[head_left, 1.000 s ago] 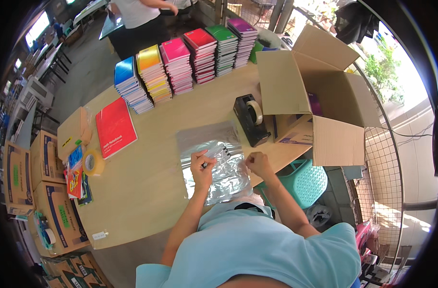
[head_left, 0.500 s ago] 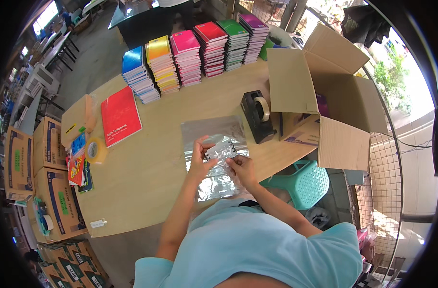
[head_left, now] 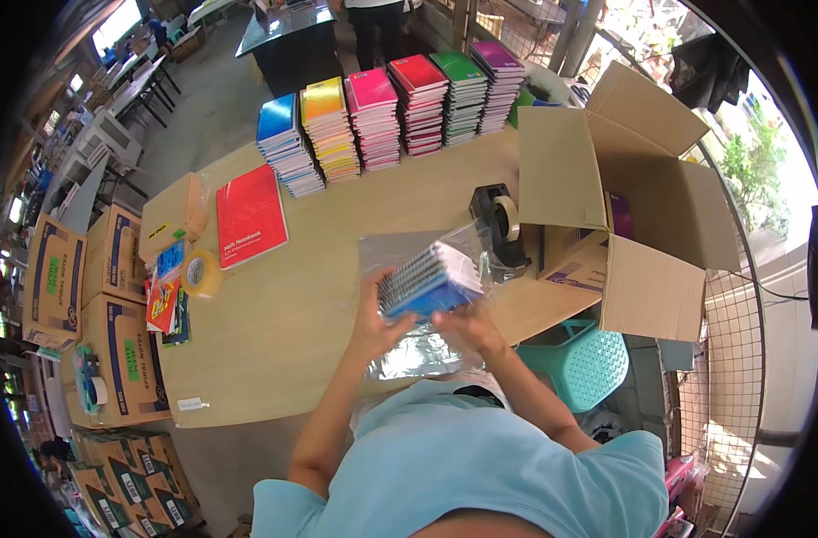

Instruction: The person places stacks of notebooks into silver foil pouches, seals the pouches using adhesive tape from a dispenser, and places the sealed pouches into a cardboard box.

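A small stack of spiral notebooks with white pages and a blue cover is tilted up between my hands. My left hand grips it along the wire-bound left side, thumb at the lower edge. My right hand, a little blurred, closes on its lower right corner. Clear plastic film shows behind the stack on its right; whether it wraps the notebooks I cannot tell. Under my hands lie shiny clear plastic bags at the table's near edge.
Notebook stacks in several colours line the table's far edge. A black tape dispenser and an open carton stand right. A red notebook, tape roll and cartons are left. A green stool sits below the table's right edge.
The blue notebook stack now stands tilted up in my hands; before, my fingers were pinching clear plastic low over the bags. The whole view has shifted slightly.
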`<state>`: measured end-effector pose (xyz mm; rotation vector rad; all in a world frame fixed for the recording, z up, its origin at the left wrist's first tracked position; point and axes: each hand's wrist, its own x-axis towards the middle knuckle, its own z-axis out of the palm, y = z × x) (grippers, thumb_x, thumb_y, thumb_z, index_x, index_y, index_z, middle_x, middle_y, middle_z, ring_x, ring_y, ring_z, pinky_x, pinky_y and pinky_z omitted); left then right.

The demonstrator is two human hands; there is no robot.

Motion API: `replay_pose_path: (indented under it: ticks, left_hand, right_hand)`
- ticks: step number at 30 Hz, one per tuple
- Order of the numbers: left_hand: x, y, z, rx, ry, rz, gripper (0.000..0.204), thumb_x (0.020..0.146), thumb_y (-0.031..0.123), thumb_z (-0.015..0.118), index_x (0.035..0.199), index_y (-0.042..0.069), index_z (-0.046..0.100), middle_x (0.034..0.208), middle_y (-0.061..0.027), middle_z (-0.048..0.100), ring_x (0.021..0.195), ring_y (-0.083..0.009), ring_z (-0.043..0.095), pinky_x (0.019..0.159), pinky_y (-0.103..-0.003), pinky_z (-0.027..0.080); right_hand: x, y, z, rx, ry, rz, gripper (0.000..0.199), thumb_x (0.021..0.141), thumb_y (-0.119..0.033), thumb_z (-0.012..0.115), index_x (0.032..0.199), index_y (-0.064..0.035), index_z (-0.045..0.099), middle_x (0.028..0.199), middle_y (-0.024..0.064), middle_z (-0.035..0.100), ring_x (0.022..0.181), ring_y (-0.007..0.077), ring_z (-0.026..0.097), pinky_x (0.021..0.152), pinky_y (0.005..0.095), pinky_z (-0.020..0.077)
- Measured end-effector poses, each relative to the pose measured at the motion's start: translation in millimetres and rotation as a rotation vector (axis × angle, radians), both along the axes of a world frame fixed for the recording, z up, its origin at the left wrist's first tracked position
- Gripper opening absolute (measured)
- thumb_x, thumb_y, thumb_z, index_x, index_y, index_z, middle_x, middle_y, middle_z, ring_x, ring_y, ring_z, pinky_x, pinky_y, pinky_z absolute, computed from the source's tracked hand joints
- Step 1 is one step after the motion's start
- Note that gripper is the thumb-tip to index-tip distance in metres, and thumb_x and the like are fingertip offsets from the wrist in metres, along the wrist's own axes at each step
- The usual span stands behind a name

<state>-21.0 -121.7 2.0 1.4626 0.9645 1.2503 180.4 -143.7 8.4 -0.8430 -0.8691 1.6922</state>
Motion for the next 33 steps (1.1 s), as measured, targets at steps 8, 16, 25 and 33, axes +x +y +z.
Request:
replay_pose_path:
  ticks: [8, 16, 25, 33]
  left_hand:
    - [10.5, 0.2, -84.3, -0.097, 0.207, -0.021, 0.102, 0.062, 0.020, 0.091, 0.144, 0.003, 0.033, 0.142, -0.0224, 0.044, 0.128, -0.0366, 0.049, 0.107, -0.041, 0.040]
    - [-34.0, 23.3, 52.8, 0.868, 1.122, -0.223, 0.083, 0.058, 0.024, 0.087, 0.135, 0.028, 0.055, 0.155, -0.0212, 0.027, 0.144, -0.0345, 0.027, 0.116, -0.053, 0.025]
    - [27.5, -4.7, -95.4, -0.256, -0.038, 0.000, 0.115, 0.049, 0.018, 0.096, 0.143, 0.012, 0.030, 0.137, -0.0141, 0.048, 0.131, -0.0273, 0.044, 0.108, -0.041, 0.039]
    - [14.9, -27.1, -82.0, -0.092, 0.075, 0.147, 0.110, 0.052, 0.010, 0.094, 0.140, 0.008, 0.028, 0.138, -0.0132, 0.037, 0.120, -0.0258, 0.047, 0.098, -0.038, 0.047]
  right_hand:
    - [20.7, 22.8, -90.6, 0.492, -0.826, -0.039, 0.097, 0.057, -0.020, 0.093, 0.138, -0.0079, 0.041, 0.126, 0.0165, 0.057, 0.121, 0.0318, 0.055, 0.104, 0.0399, 0.0441]
    - [66.7, 47.6, 57.3, 1.340, -1.312, 0.244, 0.079, 0.067, -0.015, 0.085, 0.137, -0.0094, 0.049, 0.154, 0.0190, 0.026, 0.144, 0.0410, 0.024, 0.115, 0.0518, 0.0297]
    - [8.6, 30.0, -94.2, 0.220, -0.190, 0.140, 0.116, 0.051, -0.030, 0.098, 0.144, -0.0124, 0.032, 0.141, 0.0119, 0.040, 0.132, 0.0256, 0.041, 0.110, 0.0394, 0.0367]
    - [-4.0, 3.9, -39.1, 0.453, -0.511, -0.032, 0.099, 0.059, -0.027, 0.094, 0.139, -0.0167, 0.037, 0.143, 0.0130, 0.038, 0.137, 0.0325, 0.034, 0.112, 0.0439, 0.0351]
